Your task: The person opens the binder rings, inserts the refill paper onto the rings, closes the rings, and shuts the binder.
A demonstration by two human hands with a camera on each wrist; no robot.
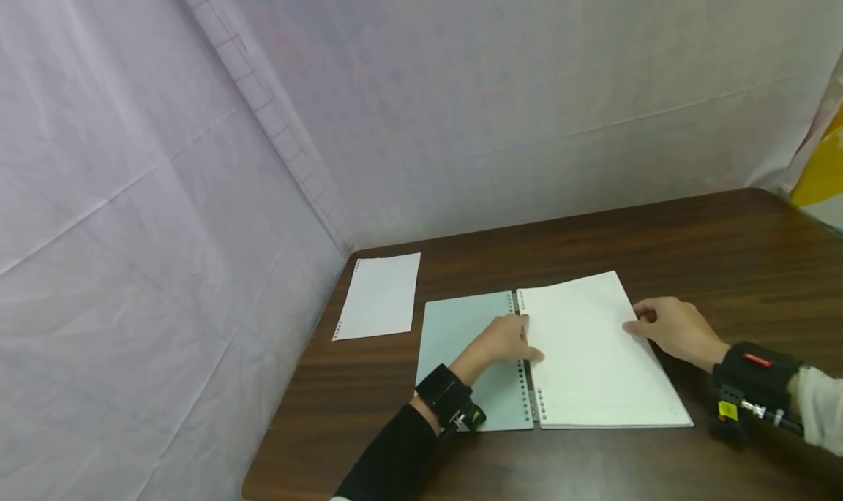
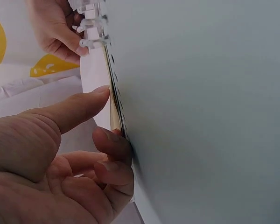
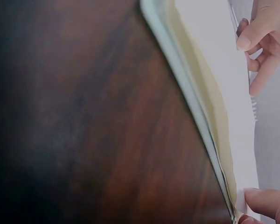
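Observation:
An open ring binder lies on the brown table [image 1: 658, 238], its pale green cover [image 1: 461, 340] spread to the left and a stack of white punched sheets [image 1: 593, 347] on the right. My left hand [image 1: 530, 344] is at the ring spine [image 1: 527, 384]. In the left wrist view its thumb [image 2: 70, 112] lies on the top sheet and a curled finger [image 2: 114, 144] presses the stack's punched edge, below the clear rings [image 2: 91, 23]. My right hand [image 1: 635, 322] pinches the sheets' right edge, and a fingertip [image 3: 266, 200] lies on the paper.
A single loose punched sheet [image 1: 380, 296] lies at the table's far left corner. White fabric walls close in the left and back. Something yellow [image 1: 819, 172] stands past the table's right corner. The table's near edge runs just below the binder.

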